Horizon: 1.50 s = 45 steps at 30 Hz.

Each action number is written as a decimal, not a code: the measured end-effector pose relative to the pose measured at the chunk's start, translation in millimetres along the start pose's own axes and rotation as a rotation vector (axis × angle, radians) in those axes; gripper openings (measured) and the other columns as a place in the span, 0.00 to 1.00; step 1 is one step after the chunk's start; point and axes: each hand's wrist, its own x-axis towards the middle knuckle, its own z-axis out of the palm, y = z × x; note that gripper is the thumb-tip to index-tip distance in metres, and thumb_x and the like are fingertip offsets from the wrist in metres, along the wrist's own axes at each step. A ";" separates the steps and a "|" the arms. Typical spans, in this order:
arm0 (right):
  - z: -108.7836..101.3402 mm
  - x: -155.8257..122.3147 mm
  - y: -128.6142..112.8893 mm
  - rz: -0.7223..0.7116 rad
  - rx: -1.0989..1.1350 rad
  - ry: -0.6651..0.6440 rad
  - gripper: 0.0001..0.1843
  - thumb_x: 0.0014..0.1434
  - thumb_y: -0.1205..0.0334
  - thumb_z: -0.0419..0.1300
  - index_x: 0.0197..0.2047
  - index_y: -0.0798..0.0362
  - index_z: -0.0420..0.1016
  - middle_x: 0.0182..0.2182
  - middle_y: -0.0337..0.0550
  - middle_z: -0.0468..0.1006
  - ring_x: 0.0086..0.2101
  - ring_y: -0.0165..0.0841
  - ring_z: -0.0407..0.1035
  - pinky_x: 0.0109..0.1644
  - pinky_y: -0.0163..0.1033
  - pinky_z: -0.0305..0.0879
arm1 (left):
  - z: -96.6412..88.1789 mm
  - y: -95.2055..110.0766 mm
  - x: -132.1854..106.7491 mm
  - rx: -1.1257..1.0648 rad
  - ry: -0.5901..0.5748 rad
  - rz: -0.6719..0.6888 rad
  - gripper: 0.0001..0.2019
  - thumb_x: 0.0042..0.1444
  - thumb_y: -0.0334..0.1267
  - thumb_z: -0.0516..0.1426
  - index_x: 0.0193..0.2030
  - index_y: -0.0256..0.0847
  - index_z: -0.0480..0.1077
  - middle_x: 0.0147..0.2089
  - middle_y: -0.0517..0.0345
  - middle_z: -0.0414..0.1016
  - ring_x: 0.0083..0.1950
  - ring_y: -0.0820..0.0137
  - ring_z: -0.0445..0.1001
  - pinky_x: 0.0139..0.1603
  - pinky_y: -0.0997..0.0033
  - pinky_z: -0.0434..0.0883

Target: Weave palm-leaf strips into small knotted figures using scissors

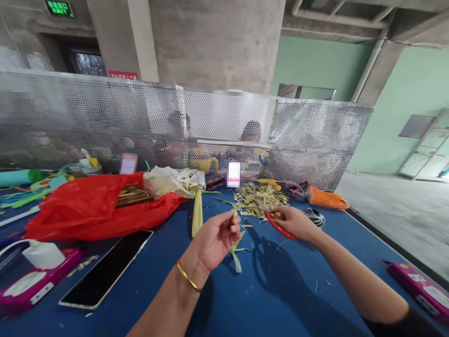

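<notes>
- Landmark: heap of pale cut strips (248, 193) on the blue tabletop (259, 306).
- Left hand (219, 238), near side of the heap and a little left: thumb and fingertips pinched on a pale husk strip (235, 214). Gold bangle (188, 276) on that wrist.
- Husk ribbons (237, 262) just below this hand, on the heap's near side; cannot tell whether they join the pinched piece.
- Right hand (293, 222), at the heap's near right edge: fingers curled round red-handled scissors (279, 226), blades over the heap.
- Left of the heap: long husk (197, 215) near it; beyond that, white plastic bag (168, 180) and red plastic bag (84, 206) with brown strips (135, 196) showing, crowding that side.
- Farther left, nearer the wearer: dark-screened phone (107, 271), magenta power strip (21, 292) with white plug (44, 255).
- Touching or just behind the heap: yellow-handled tool (271, 183). Behind: upright card (234, 174), then perforated screen (224, 114) blocking the far side, people partly visible through it.
- Right of the heap: black-and-white coil (315, 217), orange pouch (328, 198); well apart, nearer the wearer, second magenta power strip (419, 288).
</notes>
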 end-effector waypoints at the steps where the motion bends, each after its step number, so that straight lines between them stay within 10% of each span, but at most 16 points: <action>1: 2.3 -14.0 3.5 -0.008 -0.018 0.009 0.19 0.56 0.54 0.54 0.48 0.52 0.75 0.33 0.46 0.80 0.33 0.39 0.72 0.34 0.37 0.58 | 0.5 -0.6 -1.2 0.005 -0.015 -0.002 0.09 0.61 0.28 0.51 0.28 0.33 0.64 0.26 0.61 0.63 0.21 0.82 0.63 0.26 0.79 0.72; 7: 35.0 -79.6 35.6 -0.056 -0.282 0.042 0.22 0.56 0.60 0.55 0.54 0.53 0.69 0.40 0.52 0.79 0.37 0.43 0.74 0.34 0.38 0.61 | 4.1 -11.9 -6.2 0.113 -0.107 0.001 0.07 0.58 0.30 0.55 0.29 0.34 0.65 0.27 0.61 0.63 0.22 0.81 0.63 0.25 0.79 0.70; 11: 28.9 -85.6 30.1 -0.165 -0.236 0.090 0.12 0.58 0.59 0.55 0.40 0.54 0.76 0.36 0.52 0.77 0.34 0.42 0.73 0.34 0.40 0.63 | 6.2 -25.3 -4.8 0.257 -0.156 0.023 0.06 0.56 0.32 0.57 0.29 0.35 0.65 0.26 0.62 0.63 0.23 0.80 0.63 0.25 0.78 0.70; 14: 13.0 -80.2 0.2 -0.222 0.269 0.206 0.14 0.59 0.58 0.55 0.46 0.49 0.74 0.44 0.49 0.76 0.38 0.37 0.72 0.39 0.40 0.66 | 7.8 -34.5 -2.8 0.356 -0.176 0.018 0.06 0.54 0.34 0.59 0.30 0.35 0.66 0.26 0.62 0.63 0.22 0.80 0.62 0.24 0.77 0.70; 17: 13.1 -69.0 -32.3 -0.159 0.943 -0.111 0.18 0.54 0.56 0.59 0.47 0.52 0.73 0.40 0.45 0.78 0.28 0.32 0.72 0.28 0.36 0.67 | 7.5 -39.6 -0.8 0.466 -0.185 0.054 0.07 0.53 0.35 0.59 0.29 0.35 0.66 0.26 0.62 0.64 0.22 0.80 0.61 0.24 0.76 0.70; 22: 43.1 -46.5 -44.7 -0.143 1.175 -0.068 0.13 0.49 0.53 0.61 0.29 0.55 0.72 0.21 0.36 0.73 0.19 0.27 0.66 0.24 0.33 0.63 | 2.3 -40.1 3.3 0.572 -0.110 0.083 0.08 0.51 0.38 0.60 0.29 0.36 0.67 0.25 0.62 0.65 0.21 0.80 0.62 0.25 0.76 0.70; 27: 42.4 -40.4 -16.2 -0.146 1.002 0.087 0.13 0.55 0.53 0.57 0.25 0.53 0.69 0.18 0.33 0.68 0.18 0.26 0.62 0.24 0.32 0.59 | -0.5 -43.0 7.5 0.628 -0.030 0.025 0.08 0.50 0.39 0.60 0.29 0.37 0.67 0.25 0.62 0.65 0.21 0.79 0.63 0.24 0.76 0.69; 31: 19.5 -40.7 5.3 -0.119 0.443 0.340 0.13 0.61 0.58 0.51 0.28 0.52 0.70 0.21 0.38 0.72 0.24 0.30 0.66 0.28 0.33 0.56 | -1.3 -44.8 9.2 0.693 0.040 0.047 0.09 0.51 0.40 0.60 0.30 0.37 0.67 0.30 0.58 0.70 0.22 0.79 0.65 0.20 0.79 0.65; 38: 15.2 -43.4 28.9 -0.057 -0.249 -0.145 0.09 0.51 0.70 0.57 0.27 0.53 0.78 0.28 0.46 0.80 0.32 0.35 0.72 0.29 0.33 0.54 | 0.8 -47.6 9.4 0.734 0.121 0.081 0.09 0.52 0.40 0.60 0.34 0.36 0.69 0.39 0.53 0.73 0.26 0.78 0.68 0.20 0.81 0.62; 45: 10.3 -45.4 31.8 -0.017 -0.197 0.042 0.12 0.58 0.59 0.56 0.34 0.51 0.81 0.38 0.52 0.79 0.37 0.41 0.73 0.35 0.39 0.62 | -0.4 -55.5 11.7 0.718 0.122 0.099 0.11 0.47 0.42 0.63 0.31 0.37 0.69 0.26 0.63 0.64 0.24 0.80 0.61 0.21 0.82 0.58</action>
